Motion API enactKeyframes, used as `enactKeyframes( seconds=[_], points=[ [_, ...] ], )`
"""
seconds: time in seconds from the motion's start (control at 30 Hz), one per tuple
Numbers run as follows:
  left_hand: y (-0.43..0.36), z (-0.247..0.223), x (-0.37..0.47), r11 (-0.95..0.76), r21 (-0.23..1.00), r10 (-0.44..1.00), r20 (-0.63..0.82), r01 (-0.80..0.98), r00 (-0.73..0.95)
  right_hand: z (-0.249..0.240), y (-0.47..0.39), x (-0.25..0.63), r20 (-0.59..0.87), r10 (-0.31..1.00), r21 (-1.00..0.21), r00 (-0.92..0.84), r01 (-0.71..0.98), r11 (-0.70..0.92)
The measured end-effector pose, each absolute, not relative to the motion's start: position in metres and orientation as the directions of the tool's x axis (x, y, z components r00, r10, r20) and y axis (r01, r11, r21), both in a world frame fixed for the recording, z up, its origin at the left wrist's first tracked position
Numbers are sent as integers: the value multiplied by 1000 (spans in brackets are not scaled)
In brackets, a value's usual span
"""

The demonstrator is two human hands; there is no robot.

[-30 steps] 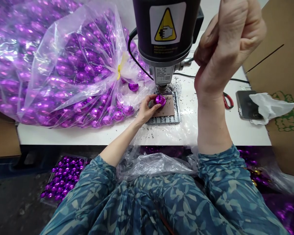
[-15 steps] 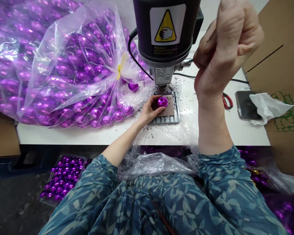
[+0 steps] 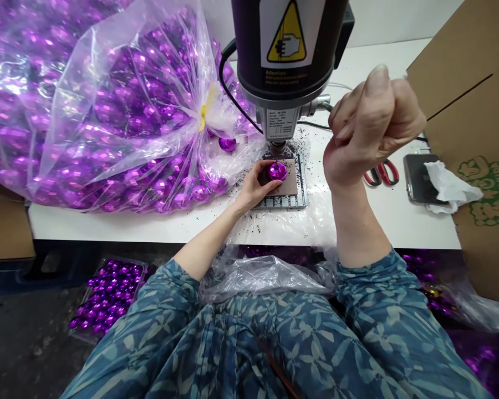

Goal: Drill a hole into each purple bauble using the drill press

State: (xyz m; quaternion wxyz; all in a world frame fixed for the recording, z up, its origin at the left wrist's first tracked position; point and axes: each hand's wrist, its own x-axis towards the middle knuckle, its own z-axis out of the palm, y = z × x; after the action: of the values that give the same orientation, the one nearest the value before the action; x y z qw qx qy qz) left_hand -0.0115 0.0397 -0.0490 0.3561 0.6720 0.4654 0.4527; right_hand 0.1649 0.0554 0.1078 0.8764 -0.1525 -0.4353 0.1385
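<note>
Between the thumb and fingers of my left hand [image 3: 255,185] is a shiny purple ball [image 3: 278,171], resting on a brown board [image 3: 290,185] over a slotted metal base [image 3: 301,194]. Right above the ball hangs the chuck of a black drill press [image 3: 289,72] with a yellow warning label. My right hand [image 3: 372,124] is closed in a fist around the press's lever [image 3: 325,105], to the right of the motor; most of the lever is hidden by the fingers. Dark shavings lie scattered around the base.
A big clear bag of purple balls [image 3: 128,111] fills the left of the white table [image 3: 149,228]. One loose ball [image 3: 227,144] lies beside it. Red-handled scissors [image 3: 386,172], a phone [image 3: 422,180] and a crumpled tissue [image 3: 453,185] are at right, near a cardboard box [image 3: 478,127]. Below left is a tray of balls [image 3: 108,296].
My right hand has moved down with the lever, uncovering more of the scissors. My left hand still holds the ball in nearly the same place. The view has shifted slightly.
</note>
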Motion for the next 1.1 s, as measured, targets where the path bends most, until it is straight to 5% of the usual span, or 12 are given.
enactKeyframes(
  seconds=[0.6, 0.8, 1.1],
  points=[
    [38, -50, -9, -327, 902, 944, 299, 281, 138, 78, 54, 172, 772, 400, -437, 495, -45, 898],
    [38, -51, -10, -325, 906, 945, 298, 272, 138, 62, 61, 170, 776, 290, -335, 560, -23, 942],
    [30, -45, -6, -357, 883, 931, 361, 306, 43, 151, 80, 169, 671, 480, -531, 565, -86, 843]
  ],
)
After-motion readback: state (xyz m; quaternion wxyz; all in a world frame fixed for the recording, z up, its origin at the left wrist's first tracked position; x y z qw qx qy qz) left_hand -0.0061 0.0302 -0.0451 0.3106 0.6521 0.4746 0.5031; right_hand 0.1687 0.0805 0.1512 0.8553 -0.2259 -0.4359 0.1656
